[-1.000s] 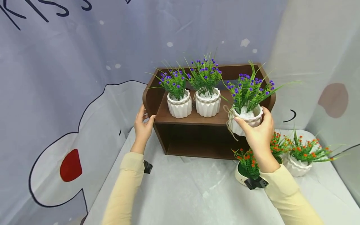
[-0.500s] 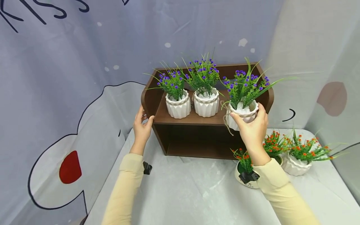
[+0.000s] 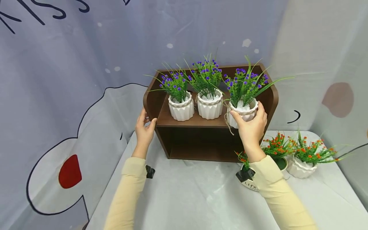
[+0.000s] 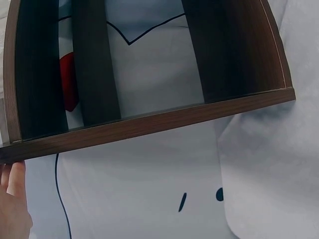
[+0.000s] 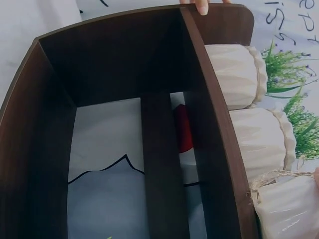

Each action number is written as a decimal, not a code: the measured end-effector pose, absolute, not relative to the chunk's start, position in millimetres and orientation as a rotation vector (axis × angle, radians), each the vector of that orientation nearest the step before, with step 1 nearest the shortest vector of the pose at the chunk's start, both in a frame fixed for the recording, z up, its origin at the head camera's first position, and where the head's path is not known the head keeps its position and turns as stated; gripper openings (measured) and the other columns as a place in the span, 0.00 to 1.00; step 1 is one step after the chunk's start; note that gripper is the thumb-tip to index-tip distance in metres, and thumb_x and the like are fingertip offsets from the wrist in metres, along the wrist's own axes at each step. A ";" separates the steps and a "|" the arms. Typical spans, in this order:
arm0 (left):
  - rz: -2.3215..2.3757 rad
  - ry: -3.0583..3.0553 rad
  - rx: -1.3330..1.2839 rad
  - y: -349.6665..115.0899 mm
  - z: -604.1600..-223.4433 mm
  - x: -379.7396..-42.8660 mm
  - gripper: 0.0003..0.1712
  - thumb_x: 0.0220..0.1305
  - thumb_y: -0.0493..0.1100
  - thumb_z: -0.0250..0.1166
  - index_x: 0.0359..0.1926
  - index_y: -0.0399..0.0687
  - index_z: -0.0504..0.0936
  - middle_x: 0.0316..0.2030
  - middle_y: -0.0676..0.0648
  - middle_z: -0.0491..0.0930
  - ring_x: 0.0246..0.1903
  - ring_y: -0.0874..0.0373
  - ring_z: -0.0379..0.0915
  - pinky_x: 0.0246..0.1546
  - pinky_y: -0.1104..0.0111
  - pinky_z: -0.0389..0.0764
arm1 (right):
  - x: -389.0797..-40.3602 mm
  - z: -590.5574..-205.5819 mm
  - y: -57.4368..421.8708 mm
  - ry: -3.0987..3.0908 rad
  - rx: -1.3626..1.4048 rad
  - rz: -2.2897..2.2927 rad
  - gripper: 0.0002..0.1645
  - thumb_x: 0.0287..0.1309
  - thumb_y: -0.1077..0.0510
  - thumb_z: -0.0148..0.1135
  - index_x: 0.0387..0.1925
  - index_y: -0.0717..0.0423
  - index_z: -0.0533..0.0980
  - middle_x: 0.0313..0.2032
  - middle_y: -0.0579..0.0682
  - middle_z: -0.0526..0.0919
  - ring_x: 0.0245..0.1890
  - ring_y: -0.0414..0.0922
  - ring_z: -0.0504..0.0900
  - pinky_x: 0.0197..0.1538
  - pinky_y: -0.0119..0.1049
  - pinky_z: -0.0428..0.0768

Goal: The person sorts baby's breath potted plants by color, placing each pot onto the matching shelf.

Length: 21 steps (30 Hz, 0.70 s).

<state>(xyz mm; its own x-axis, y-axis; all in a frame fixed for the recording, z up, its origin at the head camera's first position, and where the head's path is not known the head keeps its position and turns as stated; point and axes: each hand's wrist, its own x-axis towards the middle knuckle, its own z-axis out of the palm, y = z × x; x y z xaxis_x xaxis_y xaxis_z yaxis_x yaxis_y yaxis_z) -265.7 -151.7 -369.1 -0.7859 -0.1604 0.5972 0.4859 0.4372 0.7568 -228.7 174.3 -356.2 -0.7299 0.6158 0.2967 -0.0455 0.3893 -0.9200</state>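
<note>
My right hand (image 3: 253, 127) grips a white fluted pot (image 3: 242, 115) with purple flowers and a twine bow, thumb in front and fingers round its right side. This pot is upright at the right front of the brown wooden shelf's (image 3: 198, 122) upper board. To its left stand two matching pots, the middle one (image 3: 210, 107) and the left one (image 3: 181, 110). My left hand (image 3: 143, 134) holds the shelf's left side, thumb at the front edge and fingers along the outer face. In the right wrist view the held pot (image 5: 289, 209) overlaps the board's edge.
Orange-flowered plants stand right of the shelf: one in a white fluted pot (image 3: 301, 167), others in round pots. A lettered pot (image 3: 250, 184) is partly hidden by my right wrist. The shelf's lower compartment (image 3: 201, 143) faces me, and a printed curtain (image 3: 115, 41) hangs behind.
My right hand has carried the held pot leftward and back, over the upper board beside the other two. My left hand has stayed at the shelf's side.
</note>
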 end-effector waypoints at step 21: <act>-1.377 -2.087 -0.270 -148.5 -364.1 -260.4 0.33 0.59 0.27 0.62 0.66 0.32 0.65 0.46 0.27 0.72 0.42 0.36 0.76 0.39 0.79 0.79 | -234.4 -362.7 174.2 -1.990 -0.372 1.437 0.51 0.44 0.51 0.76 0.65 0.60 0.58 0.64 0.58 0.63 0.66 0.50 0.60 0.69 0.46 0.59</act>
